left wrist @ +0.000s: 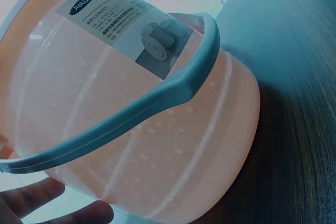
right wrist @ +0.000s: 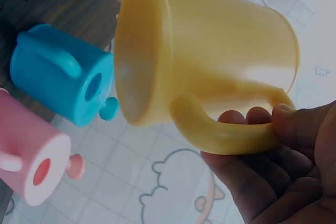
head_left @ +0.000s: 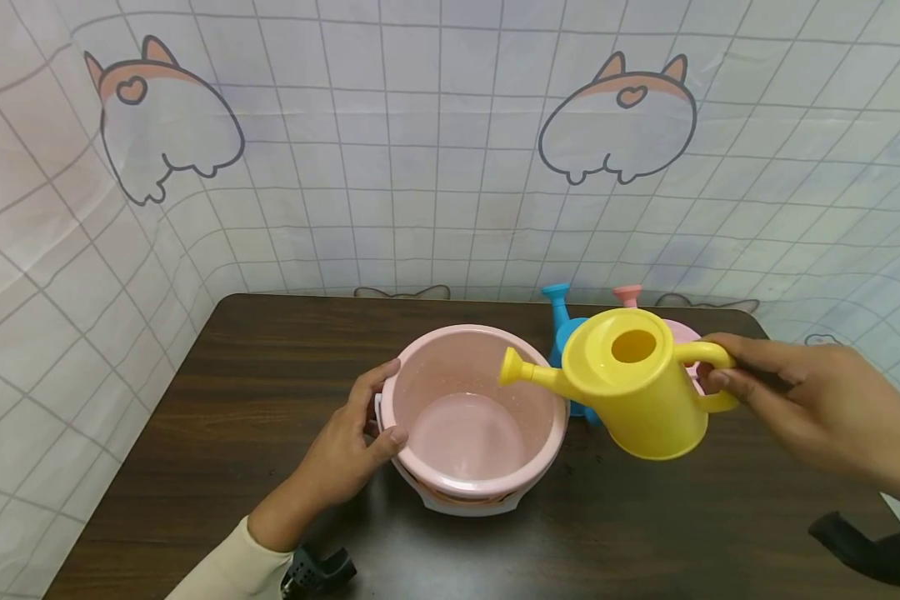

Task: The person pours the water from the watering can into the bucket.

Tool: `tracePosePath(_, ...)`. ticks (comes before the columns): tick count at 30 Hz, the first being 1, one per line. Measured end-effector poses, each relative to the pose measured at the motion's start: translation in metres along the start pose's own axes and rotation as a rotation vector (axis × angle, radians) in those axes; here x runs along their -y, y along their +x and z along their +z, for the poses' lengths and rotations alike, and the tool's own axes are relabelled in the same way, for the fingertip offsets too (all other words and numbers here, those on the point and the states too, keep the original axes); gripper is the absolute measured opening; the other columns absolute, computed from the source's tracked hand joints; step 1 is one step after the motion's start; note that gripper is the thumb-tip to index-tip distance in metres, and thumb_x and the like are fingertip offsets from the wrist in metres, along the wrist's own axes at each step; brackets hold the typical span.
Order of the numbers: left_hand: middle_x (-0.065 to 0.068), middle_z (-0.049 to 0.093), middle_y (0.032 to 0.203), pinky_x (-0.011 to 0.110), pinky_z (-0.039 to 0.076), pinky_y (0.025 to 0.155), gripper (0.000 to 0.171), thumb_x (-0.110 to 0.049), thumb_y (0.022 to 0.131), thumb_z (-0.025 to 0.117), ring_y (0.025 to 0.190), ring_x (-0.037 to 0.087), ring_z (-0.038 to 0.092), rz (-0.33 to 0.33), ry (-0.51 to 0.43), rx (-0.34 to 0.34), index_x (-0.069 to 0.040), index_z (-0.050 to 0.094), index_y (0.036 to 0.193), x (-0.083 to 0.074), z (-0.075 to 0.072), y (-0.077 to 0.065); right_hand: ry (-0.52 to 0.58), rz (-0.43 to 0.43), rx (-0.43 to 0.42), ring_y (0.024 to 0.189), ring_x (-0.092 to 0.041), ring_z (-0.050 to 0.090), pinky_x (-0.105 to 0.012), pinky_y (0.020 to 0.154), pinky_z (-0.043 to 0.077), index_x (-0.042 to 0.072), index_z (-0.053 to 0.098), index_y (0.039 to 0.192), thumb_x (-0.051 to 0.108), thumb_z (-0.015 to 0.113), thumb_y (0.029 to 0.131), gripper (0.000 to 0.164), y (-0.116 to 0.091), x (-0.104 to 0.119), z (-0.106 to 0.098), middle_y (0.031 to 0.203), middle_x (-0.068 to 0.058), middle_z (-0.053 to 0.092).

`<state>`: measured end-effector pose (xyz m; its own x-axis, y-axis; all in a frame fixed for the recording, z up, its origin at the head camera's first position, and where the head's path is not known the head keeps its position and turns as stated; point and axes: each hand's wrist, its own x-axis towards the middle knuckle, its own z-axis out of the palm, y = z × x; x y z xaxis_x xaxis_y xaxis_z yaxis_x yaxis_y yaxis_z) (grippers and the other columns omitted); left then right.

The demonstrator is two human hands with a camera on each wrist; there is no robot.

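A pink bucket (head_left: 468,433) stands on the dark wooden table, its inside smooth and bare. My left hand (head_left: 356,437) grips its left rim, thumb over the edge and fingers along the outer side. In the left wrist view the bucket's grey carrying handle (left wrist: 152,100) hangs against the wall below a printed label (left wrist: 126,30). My right hand (head_left: 817,396) holds a yellow watering can (head_left: 645,392) by its handle, fingers wrapped through the loop. The can is raised and its spout (head_left: 528,371) points left, the tip overlapping the bucket's right rim in the head view.
Behind the yellow can, a blue watering can (right wrist: 60,74) and a pink watering can (right wrist: 34,153) stand side by side, partly hidden in the head view. A white grid-patterned cloth (head_left: 412,167) with cartoon dogs hangs past the table's (head_left: 270,375) far edge.
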<state>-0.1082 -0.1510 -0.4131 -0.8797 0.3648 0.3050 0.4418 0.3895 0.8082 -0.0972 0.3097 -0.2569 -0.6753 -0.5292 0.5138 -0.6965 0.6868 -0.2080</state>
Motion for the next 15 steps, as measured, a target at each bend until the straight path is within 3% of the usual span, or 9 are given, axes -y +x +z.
tracePosePath(5,0.013,0.06,0.129,0.036,0.055,0.079,0.074,-0.057,0.1,0.055,0.094,0.015,0.066,0.001,0.0,0.002,-0.03,0.023,0.161,0.0,0.0003,-0.0001,-0.011,0.029,0.027,0.061,0.004,0.052,-0.013,0.056,0.041,0.003,0.075,0.118,0.005,0.076,0.092,0.026,0.0027,0.002,-0.0012,0.094,0.009,0.074)
tracePosePath(12,0.012,0.06,0.127,0.037,0.054,0.08,0.075,-0.058,0.099,0.056,0.097,0.016,0.065,-0.01,-0.002,0.0,-0.031,0.023,0.161,-0.0012,0.0004,0.0001,0.008,0.065,0.061,0.049,0.004,0.033,-0.014,0.048,0.034,0.0,0.073,0.122,0.0,0.075,0.091,0.031,0.0067,0.0029,-0.0019,0.092,0.001,0.074)
tracePosePath(15,0.011,0.06,0.127,0.038,0.054,0.081,0.075,-0.058,0.099,0.056,0.098,0.016,0.065,-0.013,-0.001,0.002,-0.031,0.023,0.161,-0.0018,0.0002,0.0004,0.015,0.073,0.074,0.051,0.004,0.037,-0.014,0.05,0.036,-0.002,0.072,0.122,-0.001,0.074,0.091,0.031,0.0083,0.0028,-0.0025,0.092,-0.004,0.075)
